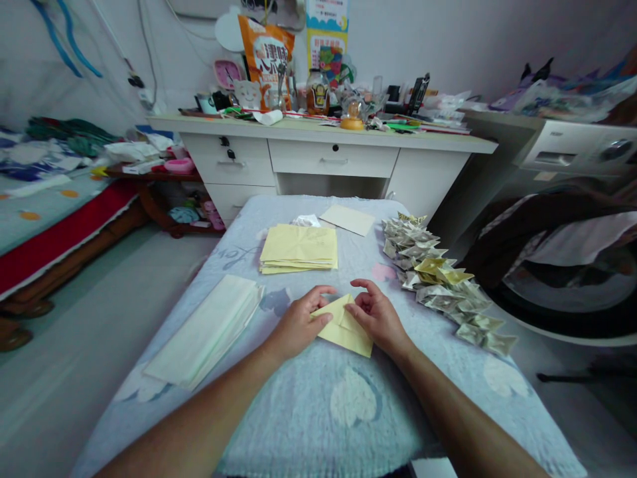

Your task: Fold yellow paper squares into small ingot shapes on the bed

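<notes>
A partly folded sheet of yellow paper (351, 335) is between my hands, tilted, with a peak at its top. My left hand (301, 322) pinches its left corner, thumb on top. On the right side my right hand (375, 315) grips the folded edge with the thumb, its index finger curled above. Just beyond lies a stack of yellow paper (298, 249). To the left rests a long bundle of pale folded paper (206, 328). Several folded paper pieces (448, 285), mostly greyish with some yellow, stand in a row at the right.
A blue patterned cloth (279, 411) covers the table. A pale card (347, 219) and a crumpled white scrap (306, 220) lie near its far end. Behind stands a cluttered white desk (333, 156). A washing machine (572, 153) is at right, a bed (60, 219) at left.
</notes>
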A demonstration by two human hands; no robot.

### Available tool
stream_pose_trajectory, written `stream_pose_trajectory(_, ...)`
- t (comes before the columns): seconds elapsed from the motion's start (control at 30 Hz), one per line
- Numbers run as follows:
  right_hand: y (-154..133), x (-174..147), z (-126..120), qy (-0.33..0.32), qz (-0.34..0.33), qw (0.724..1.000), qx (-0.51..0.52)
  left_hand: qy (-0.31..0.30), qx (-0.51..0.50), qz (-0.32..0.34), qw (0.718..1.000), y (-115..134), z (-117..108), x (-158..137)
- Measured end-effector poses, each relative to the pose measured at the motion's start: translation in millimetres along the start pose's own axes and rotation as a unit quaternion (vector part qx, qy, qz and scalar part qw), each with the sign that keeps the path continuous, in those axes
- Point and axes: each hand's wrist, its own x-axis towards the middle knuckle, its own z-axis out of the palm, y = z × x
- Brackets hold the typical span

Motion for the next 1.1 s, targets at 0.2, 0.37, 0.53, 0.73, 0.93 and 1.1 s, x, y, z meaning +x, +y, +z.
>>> stream_pose_trajectory(0.2, -1.9, -2.9, -0.1, 0.008, -0.063, 0.985, -0.159, 0.008, 0.216, 0.061, 0.975, 0.1, 3.5, -0.1)
stream_pose_trajectory(0.37, -3.1, -3.2, -0.6, 0.0, -0.093, 0.943, -0.319, 0.017, 0.351, 0.092, 0.932, -1.1, 2.5, -1.1)
stream_pose_trajectory(0.53, -2.1, -4.7, -1.8, -0.014, -0.123, 0.925, -0.358, -0.011, 0.365, 0.148, 0.919, -1.5, 2.8, -1.4)
stream_pose_trajectory(0.73, 6.4, -8.7, -4.3, -0.009, -0.149, 0.927, -0.344, -0.078, 0.36, 0.198, 0.908, -8.0, 6.6, 2.5)
stream_pose_trajectory(0.93, 0.6, -13.1, -6.8, -0.022, -0.164, 0.918, -0.36, -0.084, 0.38, 0.207, 0.898, -7.9, 9.6, 0.1)
stream_pose_trajectory(1.1, -8.1, -16.1, -12.0, -0.042, -0.142, 0.912, -0.383, -0.079, 0.392, 0.206, 0.893, -6.2, 10.8, -2.7)
